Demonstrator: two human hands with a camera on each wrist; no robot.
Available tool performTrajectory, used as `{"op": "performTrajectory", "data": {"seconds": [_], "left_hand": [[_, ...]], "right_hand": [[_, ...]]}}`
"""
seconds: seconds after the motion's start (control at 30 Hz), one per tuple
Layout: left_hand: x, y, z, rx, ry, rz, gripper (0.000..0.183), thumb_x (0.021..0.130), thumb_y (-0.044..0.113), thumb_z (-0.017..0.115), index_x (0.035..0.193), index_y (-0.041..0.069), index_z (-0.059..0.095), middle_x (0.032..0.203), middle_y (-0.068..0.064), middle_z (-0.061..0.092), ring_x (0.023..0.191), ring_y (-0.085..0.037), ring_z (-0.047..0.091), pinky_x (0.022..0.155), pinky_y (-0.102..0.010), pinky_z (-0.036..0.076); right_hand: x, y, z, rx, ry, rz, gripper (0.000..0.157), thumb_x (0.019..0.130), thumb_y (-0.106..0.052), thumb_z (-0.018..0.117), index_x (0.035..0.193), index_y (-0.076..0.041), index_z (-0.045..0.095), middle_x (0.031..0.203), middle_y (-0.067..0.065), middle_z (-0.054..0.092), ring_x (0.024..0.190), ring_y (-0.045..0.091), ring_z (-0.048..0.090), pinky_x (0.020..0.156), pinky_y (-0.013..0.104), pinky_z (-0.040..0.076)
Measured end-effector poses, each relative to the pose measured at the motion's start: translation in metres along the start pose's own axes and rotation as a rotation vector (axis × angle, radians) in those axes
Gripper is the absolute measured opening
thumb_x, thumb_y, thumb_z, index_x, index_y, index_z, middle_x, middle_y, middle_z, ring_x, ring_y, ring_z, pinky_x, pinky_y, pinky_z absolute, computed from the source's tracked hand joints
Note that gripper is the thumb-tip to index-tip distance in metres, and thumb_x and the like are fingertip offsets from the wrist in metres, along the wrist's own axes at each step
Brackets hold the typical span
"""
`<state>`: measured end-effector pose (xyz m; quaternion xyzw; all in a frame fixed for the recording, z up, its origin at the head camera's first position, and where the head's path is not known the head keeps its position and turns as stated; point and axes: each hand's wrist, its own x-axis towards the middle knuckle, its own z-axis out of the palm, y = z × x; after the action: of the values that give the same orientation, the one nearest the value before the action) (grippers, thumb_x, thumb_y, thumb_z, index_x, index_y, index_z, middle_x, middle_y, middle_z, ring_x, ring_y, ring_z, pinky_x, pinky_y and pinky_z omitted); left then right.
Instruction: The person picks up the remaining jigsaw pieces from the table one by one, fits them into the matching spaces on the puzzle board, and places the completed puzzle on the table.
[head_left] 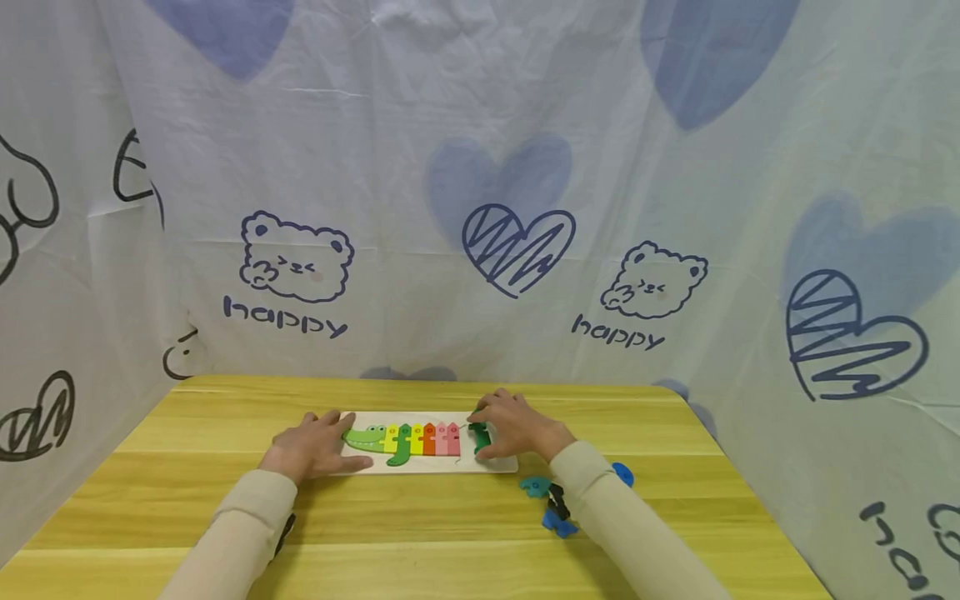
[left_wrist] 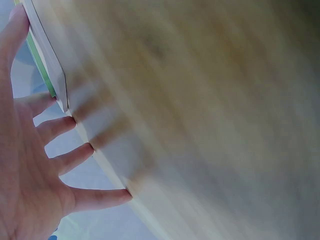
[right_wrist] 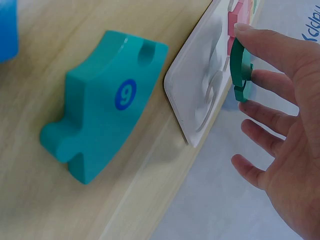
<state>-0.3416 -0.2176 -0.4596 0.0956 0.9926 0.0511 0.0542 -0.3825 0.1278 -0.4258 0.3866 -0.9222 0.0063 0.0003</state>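
Note:
A white puzzle board [head_left: 491,465] lies flat on the table, bearing a crocodile with a green head [head_left: 365,438] and a row of yellow, orange and pink segments. My left hand [head_left: 311,446] rests at the board's left end, fingers spread, with the thumb along the near edge. Over the board's right part, my right hand [head_left: 519,425] pinches a dark green puzzle piece [right_wrist: 237,65] between thumb and fingers. In the right wrist view that piece is held above the board's bare recess, past the pink segments [right_wrist: 238,17]. Fingertips of the left hand touch the tabletop in the left wrist view.
Loose pieces lie near the right forearm: a teal one marked 9 [right_wrist: 107,100], a black one [head_left: 557,502], a blue one [head_left: 558,524] and a rounded blue one [head_left: 622,474]. A dark object [head_left: 285,533] shows beside the left sleeve. A printed cloth [head_left: 405,275] hangs behind the table.

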Motion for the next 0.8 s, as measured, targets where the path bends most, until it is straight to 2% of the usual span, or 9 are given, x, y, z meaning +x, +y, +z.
{"op": "performTrajectory", "data": {"seconds": [0.13, 0.47, 0.8], "left_hand": [[-0.001, 0.000, -0.001, 0.019, 0.010, -0.001, 0.103, 0.071, 0.086, 0.045, 0.147, 0.018, 0.037, 0.150, -0.018, 0.037, 0.127, -0.049, 0.040, 0.080, -0.072, 0.045], [-0.004, 0.001, -0.001, 0.028, 0.002, -0.032, 0.103, 0.069, 0.088, 0.044, 0.148, 0.022, 0.036, 0.151, -0.018, 0.036, 0.127, -0.056, 0.038, 0.071, -0.083, 0.036], [-0.003, 0.001, 0.000, 0.010, 0.005, -0.019, 0.102, 0.071, 0.086, 0.045, 0.148, 0.020, 0.035, 0.151, -0.020, 0.035, 0.128, -0.058, 0.036, 0.074, -0.083, 0.036]], "right_hand": [[0.001, -0.001, 0.001, 0.000, -0.003, 0.007, 0.061, 0.079, -0.049, 0.073, 0.130, -0.018, 0.060, 0.133, 0.007, 0.055, 0.119, 0.027, 0.045, 0.091, 0.046, 0.041], [0.009, 0.000, 0.007, -0.025, -0.021, 0.025, 0.064, 0.077, -0.055, 0.072, 0.130, -0.021, 0.060, 0.133, 0.005, 0.055, 0.117, 0.024, 0.045, 0.091, 0.046, 0.042], [0.011, -0.002, 0.009, -0.015, -0.039, 0.050, 0.065, 0.079, -0.054, 0.070, 0.133, -0.021, 0.058, 0.135, 0.005, 0.053, 0.120, 0.026, 0.044, 0.096, 0.051, 0.041]]}}
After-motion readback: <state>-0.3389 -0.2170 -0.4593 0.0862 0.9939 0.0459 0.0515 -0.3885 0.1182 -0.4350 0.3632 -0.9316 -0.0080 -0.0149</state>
